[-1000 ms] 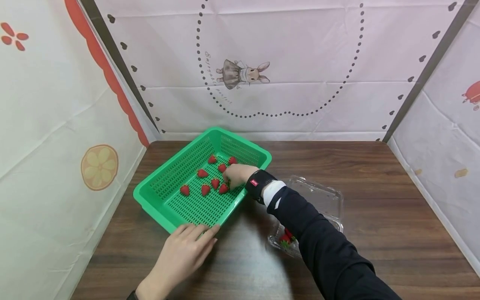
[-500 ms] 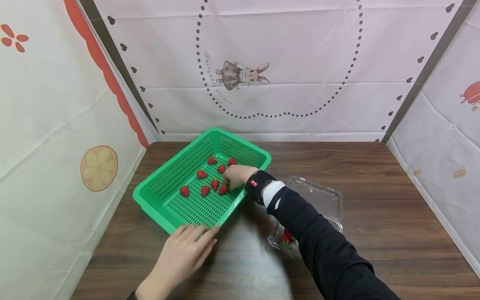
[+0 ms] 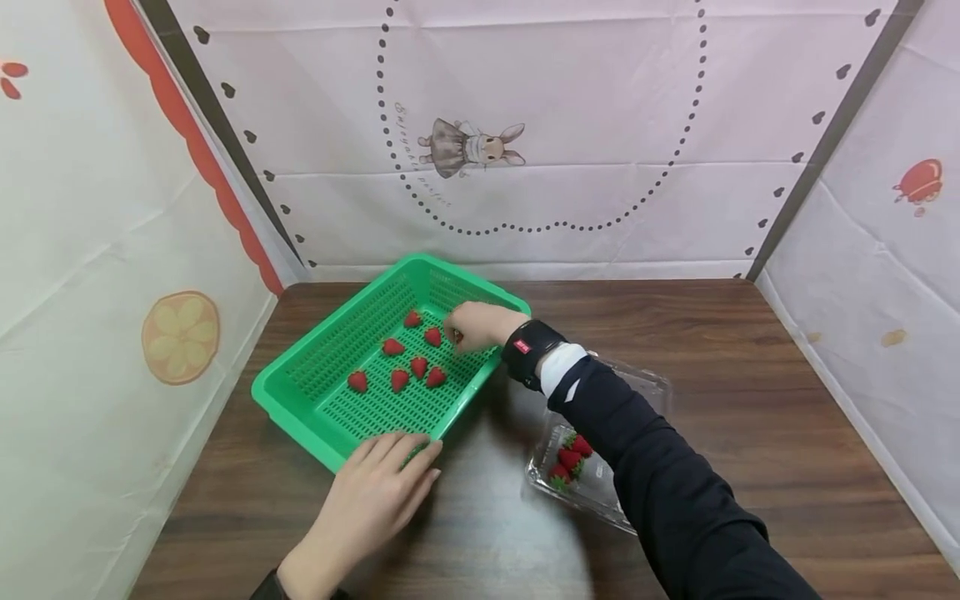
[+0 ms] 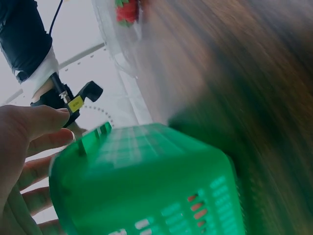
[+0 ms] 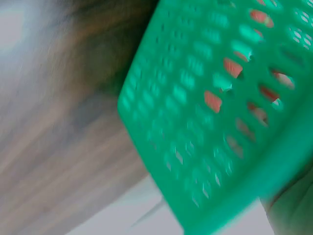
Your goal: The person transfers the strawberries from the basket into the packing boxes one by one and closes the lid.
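Head view, progress: six strawberries (image 3: 395, 365) lie spread on the floor of the green basket (image 3: 300, 392), and a few more wait in the clear clamshell box (image 3: 592, 487) on the table (image 3: 750, 400), so I judge the moving of fruit well along but not finished.
Head view, right hand: my right hand (image 3: 474, 325) reaches over the basket's far right rim, fingers curled low near the back corner. Whether that grip closes on a berry I cannot tell; the fingers hide what is under them.
Head view, left hand: my left hand (image 3: 378, 492) lies flat on the table with straight fingers resting against the basket's near rim, holding nothing.
Left wrist view: blurred. My left fingers (image 4: 29, 128) are spread and relaxed beside the basket's outer wall (image 4: 146, 191); beyond it, the clamshell (image 4: 115, 34) with a red berry (image 4: 128, 11) and my dark right sleeve (image 4: 22, 34).
Right wrist view: heavily blurred. The basket's slotted wall (image 5: 215, 122) fills the frame, red showing through the slots, table (image 5: 54, 147) beneath. My grip itself is out of sight here.
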